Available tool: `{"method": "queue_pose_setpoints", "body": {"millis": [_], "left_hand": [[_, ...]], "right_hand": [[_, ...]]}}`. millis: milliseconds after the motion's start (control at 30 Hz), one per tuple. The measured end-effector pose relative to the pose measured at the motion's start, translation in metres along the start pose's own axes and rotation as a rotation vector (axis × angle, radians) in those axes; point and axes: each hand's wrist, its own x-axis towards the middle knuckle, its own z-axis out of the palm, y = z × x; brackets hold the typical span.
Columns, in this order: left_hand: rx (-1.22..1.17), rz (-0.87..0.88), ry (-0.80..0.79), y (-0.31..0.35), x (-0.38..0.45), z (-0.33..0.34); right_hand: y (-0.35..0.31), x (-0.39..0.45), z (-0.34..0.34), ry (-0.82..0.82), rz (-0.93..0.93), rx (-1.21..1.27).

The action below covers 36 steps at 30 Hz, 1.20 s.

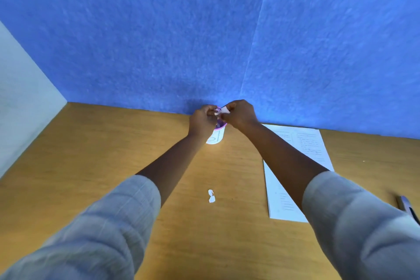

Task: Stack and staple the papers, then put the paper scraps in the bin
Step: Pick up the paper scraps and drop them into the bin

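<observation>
A small white bin with a pink rim stands at the far edge of the wooden desk, against the blue wall. Both hands hover right over its mouth. My right hand pinches a white paper scrap above the rim. My left hand has its fingers closed on small bits of paper beside it. Another white scrap lies on the desk, nearer to me. The stack of printed papers lies on the right, partly under my right forearm.
A dark stapler-like object sits at the right edge of the wooden desk, partly hidden by my sleeve. A blue wall closes the back and a white panel the left side.
</observation>
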Motion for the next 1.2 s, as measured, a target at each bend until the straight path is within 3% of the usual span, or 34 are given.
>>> {"method": "queue_pose_setpoints", "body": {"millis": [167,400,533,633,700,800,867,1200], "left_hand": [[0.17,-0.01,-0.131,-0.01,0.013,-0.003],[0.09,0.089,-0.232,-0.03,0.0,-0.016],[0.069,0.173,-0.12,-0.04,-0.023,-0.022],[0.165,0.252,-0.07,-0.059,-0.044,-0.02],[0.31,0.189,-0.183,-0.074,-0.056,-0.014],[0.586,0.021,-0.415,-0.096,-0.078,-0.001],[0.688,0.0,-0.458,-0.105,-0.092,0.007],[0.566,0.067,-0.144,-0.129,-0.143,0.011]], "right_hand": [[-0.003,0.012,0.013,-0.166,0.012,-0.098],[0.01,0.004,0.014,-0.238,-0.083,-0.078],[0.024,-0.015,0.016,-0.126,-0.15,-0.016],[0.04,-0.03,0.028,-0.038,-0.249,-0.228],[0.049,-0.042,0.041,-0.094,-0.259,-0.351],[0.059,-0.066,0.063,-0.306,-0.239,-0.464],[0.065,-0.083,0.075,-0.414,-0.235,-0.53],[0.1,-0.137,0.093,-0.385,-0.313,-0.526]]}}
